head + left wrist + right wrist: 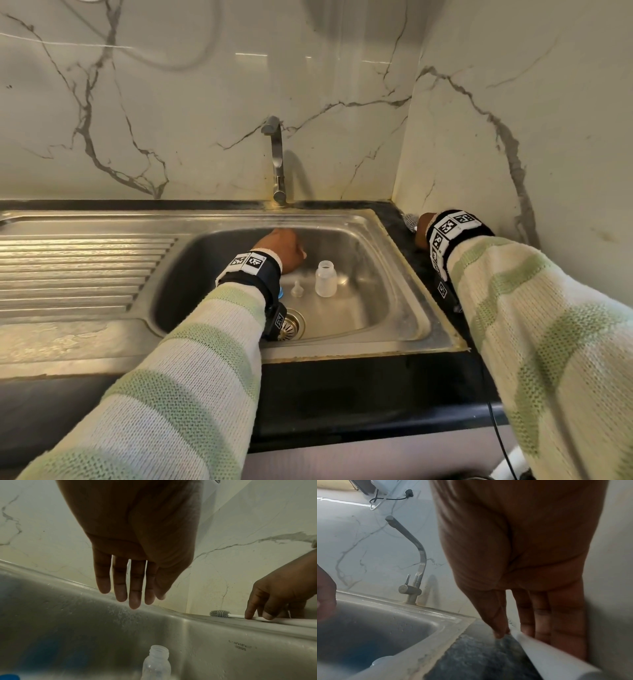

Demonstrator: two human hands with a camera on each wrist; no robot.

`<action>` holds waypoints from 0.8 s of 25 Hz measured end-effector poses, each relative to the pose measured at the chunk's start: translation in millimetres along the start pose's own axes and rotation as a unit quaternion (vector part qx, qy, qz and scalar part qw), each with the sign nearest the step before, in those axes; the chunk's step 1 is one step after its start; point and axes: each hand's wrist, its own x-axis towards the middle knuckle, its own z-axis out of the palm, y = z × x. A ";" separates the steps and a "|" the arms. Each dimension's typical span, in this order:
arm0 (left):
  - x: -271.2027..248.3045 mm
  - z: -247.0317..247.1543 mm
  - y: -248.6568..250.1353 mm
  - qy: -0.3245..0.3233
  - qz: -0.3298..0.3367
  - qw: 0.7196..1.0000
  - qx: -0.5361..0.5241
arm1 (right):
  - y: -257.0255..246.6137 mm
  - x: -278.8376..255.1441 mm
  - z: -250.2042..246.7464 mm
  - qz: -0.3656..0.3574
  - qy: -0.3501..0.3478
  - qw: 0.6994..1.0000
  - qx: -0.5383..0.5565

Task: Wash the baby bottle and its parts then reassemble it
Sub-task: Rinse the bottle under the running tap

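My left hand (137, 536) hangs over the sink (404, 260), fingers (135, 588) straight, slightly spread, holding nothing. The open baby bottle (325, 278) stands upright on the sink floor, the nipple (296, 288) just beside it. My right hand (281, 592) is at the dark desk (471, 655), its fingers (500, 627) pinching the bottle brush (221, 614) by its white handle.
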 end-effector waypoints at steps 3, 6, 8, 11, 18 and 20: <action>1.9 0.6 -1.0 -0.002 -0.006 1.000 -0.006 | -2.1 6.6 0.1 -0.016 -0.004 1.000 -0.002; 2.1 0.8 -2.7 -0.004 -0.011 1.000 -0.007 | -1.4 7.8 -0.7 -0.023 0.018 1.000 -0.005; 1.3 0.2 -2.5 -0.006 -0.013 1.000 0.002 | -0.9 9.6 1.1 -0.018 0.027 0.999 -0.011; 0.7 -0.4 -1.5 -0.010 -0.016 1.000 0.007 | -2.0 15.6 0.3 -0.010 0.011 1.000 -0.003; 0.2 -1.9 -6.1 -0.010 -0.026 1.000 -0.009 | -8.8 40.6 -29.5 -0.012 -0.010 0.997 0.076; 0.2 -3.4 -8.3 -0.009 -0.026 0.999 -0.021 | -23.8 29.1 -51.2 -0.036 -0.003 0.991 0.131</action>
